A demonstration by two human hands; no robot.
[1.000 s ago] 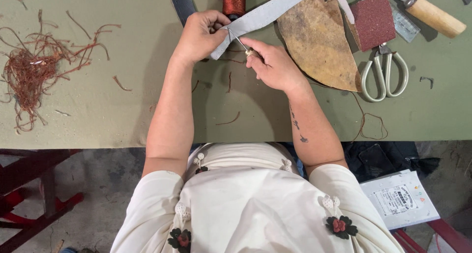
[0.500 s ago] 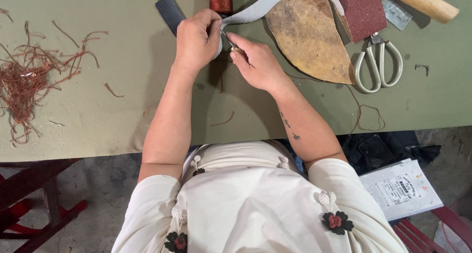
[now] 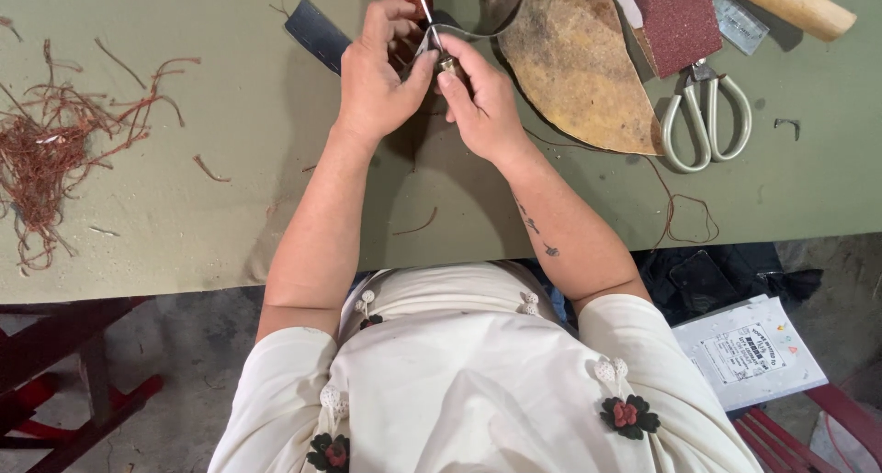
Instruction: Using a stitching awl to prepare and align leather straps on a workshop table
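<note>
left hand (image 3: pixel 375 78) grip closed on grey strap (image 3: pixel 478 29) | right hand (image 3: pixel 482 101) pinching one small tool (image 3: pixel 447 65) | scissors (image 3: pixel 703 115): 1

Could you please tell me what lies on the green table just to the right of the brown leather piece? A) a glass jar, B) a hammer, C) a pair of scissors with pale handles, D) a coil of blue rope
C: the scissors with pale looped handles lie flat on the table, right beside the brown leather piece and below a dark red sanding block.
</note>
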